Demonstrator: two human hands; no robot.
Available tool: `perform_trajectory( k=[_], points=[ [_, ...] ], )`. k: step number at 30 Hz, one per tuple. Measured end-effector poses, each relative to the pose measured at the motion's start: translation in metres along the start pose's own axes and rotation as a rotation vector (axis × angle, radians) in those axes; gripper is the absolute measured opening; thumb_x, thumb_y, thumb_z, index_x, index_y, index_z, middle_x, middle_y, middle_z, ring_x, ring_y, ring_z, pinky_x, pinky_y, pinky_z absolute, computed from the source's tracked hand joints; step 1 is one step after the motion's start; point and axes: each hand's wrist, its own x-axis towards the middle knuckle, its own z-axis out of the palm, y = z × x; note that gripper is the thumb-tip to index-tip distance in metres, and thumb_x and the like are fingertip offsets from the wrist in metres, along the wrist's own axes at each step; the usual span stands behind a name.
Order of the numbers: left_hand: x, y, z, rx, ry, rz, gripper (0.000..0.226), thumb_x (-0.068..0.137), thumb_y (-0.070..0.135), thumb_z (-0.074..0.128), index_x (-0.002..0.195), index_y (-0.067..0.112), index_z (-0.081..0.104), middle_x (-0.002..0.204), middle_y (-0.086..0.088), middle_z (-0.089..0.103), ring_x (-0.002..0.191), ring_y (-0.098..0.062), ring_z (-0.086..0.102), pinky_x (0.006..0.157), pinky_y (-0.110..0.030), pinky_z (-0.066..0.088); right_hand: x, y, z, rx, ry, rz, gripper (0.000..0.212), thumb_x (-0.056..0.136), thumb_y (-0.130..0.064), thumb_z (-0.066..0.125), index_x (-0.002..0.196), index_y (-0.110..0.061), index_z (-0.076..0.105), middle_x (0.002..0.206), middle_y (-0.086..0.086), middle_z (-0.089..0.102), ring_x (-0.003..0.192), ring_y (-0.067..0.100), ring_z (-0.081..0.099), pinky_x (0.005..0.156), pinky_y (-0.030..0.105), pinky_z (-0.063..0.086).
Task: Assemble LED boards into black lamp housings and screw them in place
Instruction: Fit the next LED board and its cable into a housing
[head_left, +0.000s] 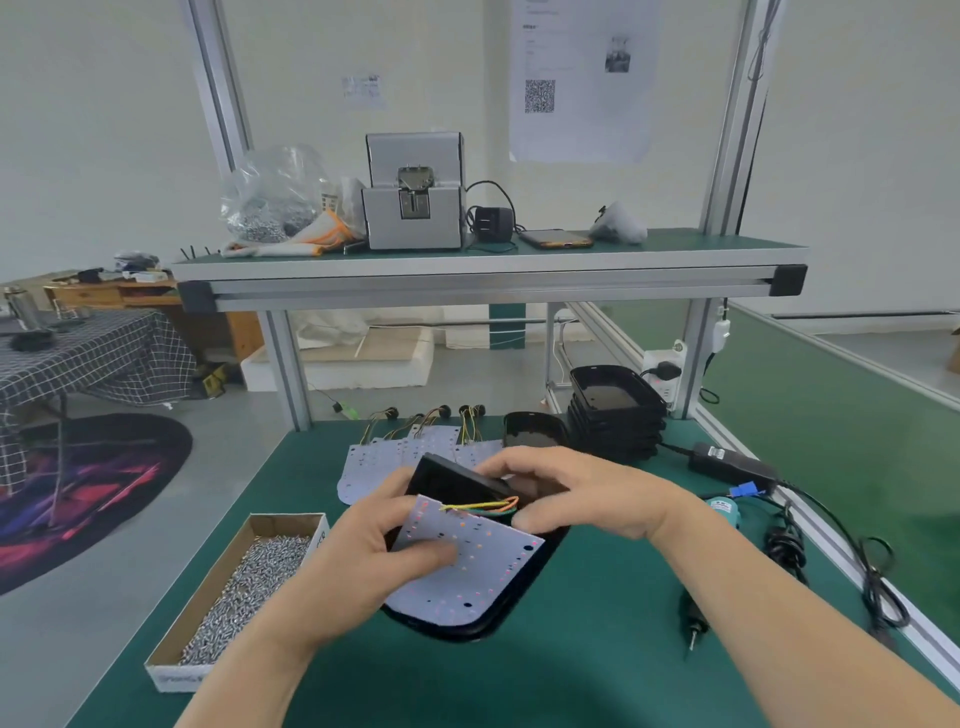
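1. Fingers of the left hand (358, 551) curl behind the white LED board (467, 566). The thumb presses flat on its face, so the board is pinched.
2. Right hand (576, 488) fingers curl over the far end of the black housing (452, 480). The thumb sits just beside the wires (483, 505), and the grip is closed on the housing.
3. LED board lies tilted over the housing, partly inside its rim, above the green table (571, 675) at centre. The near rim of the housing shows below the board. I cannot tell whether it touches the mat.
4. Wires are yellow, orange and green, and run from the board's upper edge toward the right thumb.
5. Cardboard box of screws (244, 587) sits left of the left hand. Marks on its side are too blurred to read.
6. Spare LED boards (374, 462) with wire tails lie spread behind the hands. A single empty housing (535, 431) is just beside them, and a stack of housings (615, 415) is to its right.
7. Electric screwdriver (693, 618) lies on the mat right of the right forearm, tip toward the camera. A black power adapter (727, 462) lies further back.
8. Shelf (488, 260) above carries a grey screw feeder (413, 208), a clear bag of screws (270, 197) and a phone (556, 239).
9. Wall sheet (579, 78) shows a QR code. Its text is not legible, and no brand can be read anywhere.
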Motion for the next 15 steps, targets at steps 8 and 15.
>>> perform_trajectory(
  k=[8, 15],
  points=[
    [0.001, 0.006, 0.007, -0.219, 0.075, -0.033, 0.022, 0.08, 0.02, 0.076, 0.102, 0.018, 0.08, 0.12, 0.007, 0.065, 0.113, -0.009, 0.064, 0.086, -0.021, 0.053, 0.021, 0.002, 0.023, 0.516, 0.414, 0.009, 0.049, 0.104, -0.043, 0.042, 0.087, -0.009, 0.073, 0.087, 0.006, 0.072, 0.075, 0.014, 0.065, 0.073, 0.025, 0.053],
    [0.0, 0.009, 0.014, -0.232, 0.158, -0.063, 0.03, 0.072, 0.033, 0.082, 0.098, 0.021, 0.08, 0.114, 0.003, 0.069, 0.103, -0.018, 0.07, 0.08, -0.028, 0.056, 0.031, 0.008, 0.027, 0.068, 0.533, 0.009, 0.048, 0.093, -0.05, 0.052, 0.065, -0.011, 0.045, 0.068, -0.002, 0.041, 0.067, 0.014, 0.036, 0.067, 0.035, 0.026]
  ],
)
